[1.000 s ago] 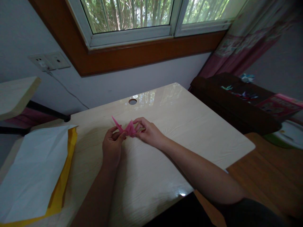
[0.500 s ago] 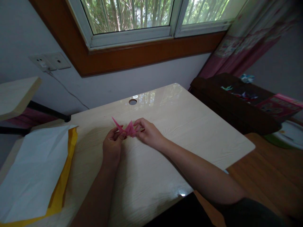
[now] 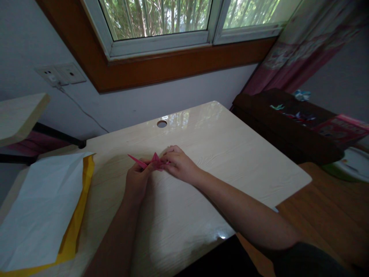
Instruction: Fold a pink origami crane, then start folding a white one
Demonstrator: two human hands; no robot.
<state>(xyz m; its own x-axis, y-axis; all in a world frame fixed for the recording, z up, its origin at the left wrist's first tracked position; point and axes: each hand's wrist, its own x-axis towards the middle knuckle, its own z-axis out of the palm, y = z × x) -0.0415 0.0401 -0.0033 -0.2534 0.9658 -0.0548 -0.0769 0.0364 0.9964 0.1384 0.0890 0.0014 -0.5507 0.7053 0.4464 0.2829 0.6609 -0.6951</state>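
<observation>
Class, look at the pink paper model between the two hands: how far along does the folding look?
Well along. The pink paper model already has many folds: a thin point juts out to the left and a small peak stands in its middle. In hand: the left hand and right hand pinch it from both sides, low over the desk. How much folding is left cannot be told. The white sheet and yellow sheet lie unfolded.

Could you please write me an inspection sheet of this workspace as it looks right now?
Surface: pale wooden desk, glossy, with a round hole.
Job's things: pink folded paper, one point sticking out left.
Clutter: white sheet lying over a yellow sheet at the desk's left.
Grips: left hand and right hand both pinch the paper.
Cables: one cable runs down from the wall sockets.
Surroundings: window, pink curtain, dark cabinet.
</observation>
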